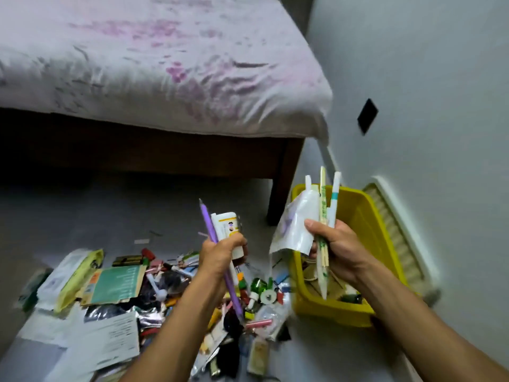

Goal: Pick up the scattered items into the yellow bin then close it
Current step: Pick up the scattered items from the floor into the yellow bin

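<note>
1. Two hands are loaded right now: the left hand (220, 250) grips a purple pen (220, 267) together with a white tube (230, 230), fingers curled tight round both.
2. The right hand (334, 244) clutches a fistful too: a white plastic pouch (293, 230), wrapped chopsticks (322, 216) and a white stick with a teal band (333, 201), all raised above the yellow bin (385, 244).
3. That bin sits on the floor (82, 210) at about four o'clock in the view, hard against the wall (427, 78) and just beside the bed leg (278, 194). It is open; no lid is in sight that I can make out.
4. Progress check: a few bits already lie in the bin's bottom, but it looks far from full.
5. Plenty is left. The pile of scattered items (165, 293) sprawls from seven to six o'clock: papers, a green booklet (118, 283), packets, clips and small bottles, just beside the bin.
6. My read: early going. Both handfuls want dropping in, many more trips follow, and closing comes last.
</note>
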